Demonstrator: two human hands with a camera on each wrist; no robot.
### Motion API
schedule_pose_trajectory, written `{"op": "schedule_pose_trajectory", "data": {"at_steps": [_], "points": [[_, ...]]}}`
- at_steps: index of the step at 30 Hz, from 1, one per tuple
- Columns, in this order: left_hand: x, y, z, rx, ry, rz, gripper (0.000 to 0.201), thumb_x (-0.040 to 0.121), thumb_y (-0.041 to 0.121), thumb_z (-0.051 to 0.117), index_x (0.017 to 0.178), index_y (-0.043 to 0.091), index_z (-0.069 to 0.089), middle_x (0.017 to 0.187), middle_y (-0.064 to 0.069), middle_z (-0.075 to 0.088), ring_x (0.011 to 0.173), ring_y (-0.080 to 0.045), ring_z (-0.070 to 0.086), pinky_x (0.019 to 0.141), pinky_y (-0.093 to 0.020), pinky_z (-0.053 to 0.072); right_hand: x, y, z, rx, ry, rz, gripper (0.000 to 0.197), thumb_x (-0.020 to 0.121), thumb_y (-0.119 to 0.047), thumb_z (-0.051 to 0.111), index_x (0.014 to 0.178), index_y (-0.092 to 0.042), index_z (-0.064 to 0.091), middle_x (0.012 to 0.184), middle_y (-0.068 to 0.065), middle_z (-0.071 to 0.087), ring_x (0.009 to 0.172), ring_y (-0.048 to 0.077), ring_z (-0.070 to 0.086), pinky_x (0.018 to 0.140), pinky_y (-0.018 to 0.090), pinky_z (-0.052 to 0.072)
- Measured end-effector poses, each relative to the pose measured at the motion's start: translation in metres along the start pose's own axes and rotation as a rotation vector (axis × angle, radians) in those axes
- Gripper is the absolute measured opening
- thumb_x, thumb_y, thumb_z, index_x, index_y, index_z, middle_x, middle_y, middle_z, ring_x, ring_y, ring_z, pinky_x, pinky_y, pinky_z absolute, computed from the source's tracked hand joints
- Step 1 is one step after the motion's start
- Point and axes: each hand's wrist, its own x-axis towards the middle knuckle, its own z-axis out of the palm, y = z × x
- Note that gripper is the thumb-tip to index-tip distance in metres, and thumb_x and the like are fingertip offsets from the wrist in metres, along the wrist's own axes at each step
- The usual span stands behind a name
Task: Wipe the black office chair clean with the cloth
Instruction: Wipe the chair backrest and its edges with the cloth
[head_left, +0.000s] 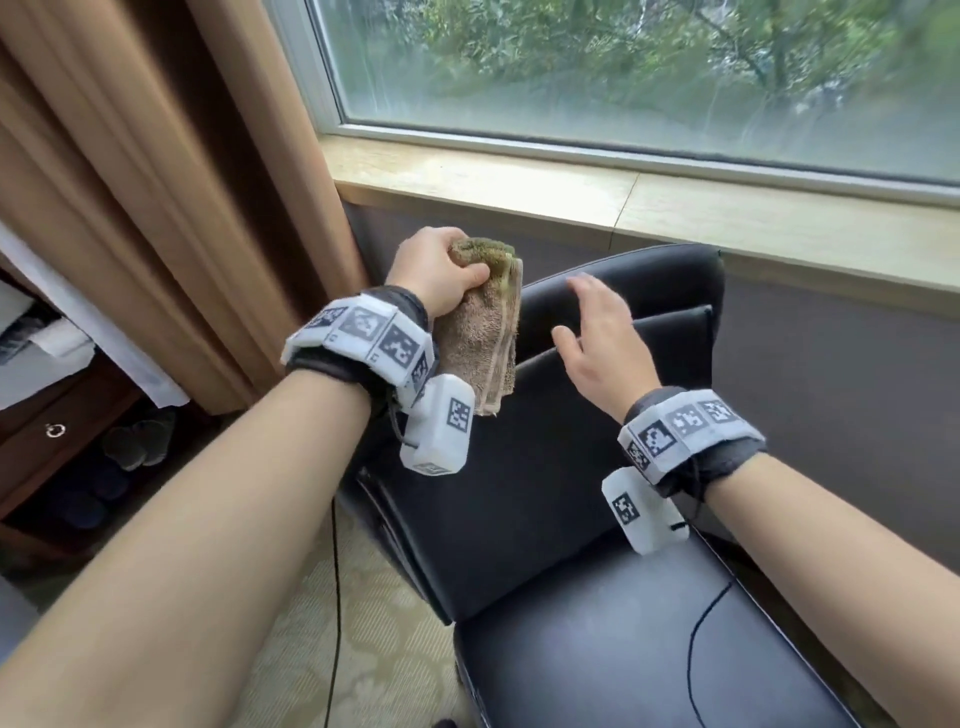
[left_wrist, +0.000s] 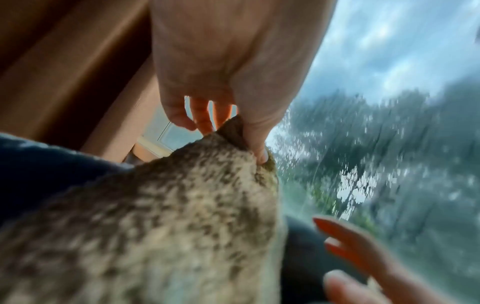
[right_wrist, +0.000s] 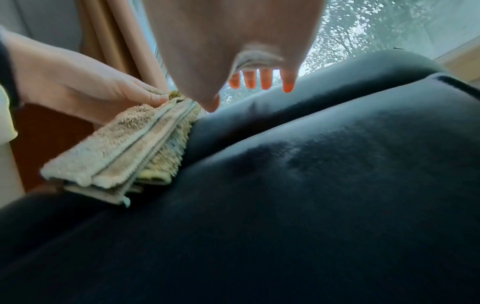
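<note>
The left hand (head_left: 441, 270) grips the folded tan cloth (head_left: 483, 338) at its top end, fingers and thumb curled round the bunched fabric; in the left wrist view the thumb presses into the terry pile while the other fingers curl behind it. The cloth hangs down from that grip in several stacked layers, its lower end loose, just beside the left edge of the black office chair (head_left: 571, 493) backrest. From the right wrist view the folded edges lie close against the chair's dark padding, though whether they touch it cannot be told.

The right hand (head_left: 597, 343) is spread, fingers straight and slightly apart, palm turned toward the chair's backrest near its top. It holds nothing; the pictures do not settle whether the palm meets the leather or hovers just off it.

The chair stands below the window sill (head_left: 571, 192), its back toward the window (head_left: 649, 67), with a brown curtain (head_left: 171, 182) hanging to the chair's left. A thin black cable (head_left: 696, 639) trails across the chair's seat.
</note>
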Motion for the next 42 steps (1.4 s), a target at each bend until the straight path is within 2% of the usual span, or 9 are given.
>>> {"op": "schedule_pose_trajectory", "data": {"at_steps": [4,8,12,15,22,24,27,33,42], "points": [[0.008,0.004,0.018,0.371,0.081,0.033,0.038,0.086,0.024,0.066,0.119,0.014,0.049,0.124,-0.011,0.045,0.114,-0.026,0.046,0.089,-0.039,0.041,-0.003,0.015,0.015,0.058,0.051,-0.065,0.048,0.089,-0.012,0.055,0.133,-0.002,0.038,0.150,0.015,0.023,0.140,0.026,0.017,0.115,0.031,0.012],[-0.007,0.009,0.021,0.686,0.039,0.281,0.023,0.095,0.017,0.048,0.116,0.010,0.049,0.119,-0.012,0.050,0.112,-0.029,0.044,0.086,-0.040,0.041,-0.005,0.025,0.023,0.054,0.026,-0.039,0.060,0.091,-0.015,0.053,0.144,-0.008,0.025,0.155,0.011,0.015,0.144,0.026,0.008,0.117,0.044,0.011],[-0.033,-0.005,0.038,0.661,-0.186,0.189,0.075,0.091,0.049,0.047,0.147,0.009,0.018,0.150,-0.012,0.026,0.139,-0.027,0.020,0.109,-0.040,0.024,-0.005,0.033,0.025,-0.018,-0.029,-0.060,0.061,0.096,-0.020,0.046,0.148,-0.014,0.015,0.157,0.006,0.005,0.144,0.021,0.000,0.117,0.038,0.006],[-0.035,-0.012,0.054,0.773,-0.151,0.229,0.086,0.092,0.047,0.048,0.149,0.009,-0.003,0.157,-0.008,0.006,0.144,-0.027,0.004,0.115,-0.039,0.012,-0.005,0.035,0.023,-0.055,-0.023,-0.083,0.059,0.097,-0.020,0.044,0.148,-0.014,0.015,0.157,0.006,0.005,0.144,0.021,0.001,0.114,0.029,0.001],[-0.025,-0.005,0.064,0.677,-0.052,0.302,0.052,0.099,0.020,0.029,0.149,0.008,0.016,0.153,-0.011,0.025,0.140,-0.027,0.023,0.111,-0.039,0.021,-0.004,0.042,0.022,-0.104,0.018,-0.087,0.058,0.096,-0.016,0.044,0.147,-0.012,0.019,0.156,0.007,0.011,0.144,0.024,0.007,0.115,0.032,0.008],[-0.032,-0.012,0.056,0.567,-0.039,0.347,0.055,0.089,0.012,0.018,0.139,0.000,0.039,0.138,-0.019,0.047,0.126,-0.034,0.046,0.101,-0.043,0.038,-0.004,0.042,0.021,-0.125,0.017,-0.095,0.058,0.096,-0.017,0.044,0.147,-0.013,0.019,0.156,0.007,0.012,0.144,0.023,0.009,0.115,0.032,0.010],[-0.045,-0.039,0.040,0.511,0.059,0.365,0.047,0.082,-0.001,0.033,0.121,-0.004,0.058,0.116,-0.022,0.062,0.105,-0.037,0.061,0.084,-0.044,0.051,-0.004,0.040,0.020,-0.136,0.000,-0.099,0.057,0.096,-0.018,0.043,0.148,-0.014,0.018,0.156,0.005,0.011,0.144,0.021,0.009,0.115,0.031,0.012],[-0.057,-0.051,0.018,0.488,0.011,0.247,0.051,0.095,0.001,0.038,0.142,0.018,0.038,0.147,-0.002,0.038,0.134,-0.018,0.037,0.104,-0.026,0.029,-0.007,0.033,0.022,-0.101,-0.005,-0.064,0.060,0.096,-0.021,0.044,0.148,-0.017,0.016,0.157,0.001,0.006,0.144,0.018,0.004,0.112,0.029,0.018],[-0.030,-0.014,0.043,0.704,-0.149,0.262,0.055,0.100,0.015,0.035,0.150,0.014,0.010,0.156,-0.009,0.016,0.143,-0.026,0.015,0.113,-0.038,0.021,-0.007,0.032,0.020,-0.126,-0.018,-0.018,0.063,0.096,-0.026,0.044,0.149,-0.018,0.012,0.157,-0.001,0.000,0.145,0.017,-0.001,0.110,0.028,0.021]]}}
